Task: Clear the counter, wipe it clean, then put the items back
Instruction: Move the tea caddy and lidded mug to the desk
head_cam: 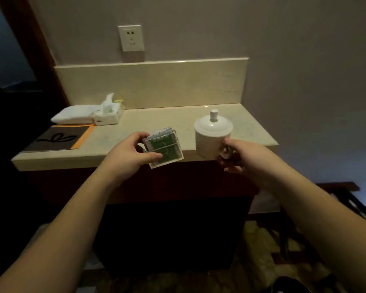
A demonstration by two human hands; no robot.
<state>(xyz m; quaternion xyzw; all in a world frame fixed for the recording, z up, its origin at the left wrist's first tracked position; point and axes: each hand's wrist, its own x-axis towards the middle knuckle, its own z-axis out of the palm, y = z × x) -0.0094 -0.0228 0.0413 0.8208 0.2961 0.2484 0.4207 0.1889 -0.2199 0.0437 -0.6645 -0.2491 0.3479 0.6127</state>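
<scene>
Upright, lidded mug, handle toward the right hand.

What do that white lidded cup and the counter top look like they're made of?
The lidded cup, held by its handle in the right hand, looks like glazed white ceramic: smooth, faintly glossy, with ribbed walls and a knobbed lid. The counter looks like polished stone, perhaps marble or an imitation: pale cream, faintly veined, with a soft sheen and a matching backsplash.

Single head-worn view, looking forward and down at the counter from close by
</scene>
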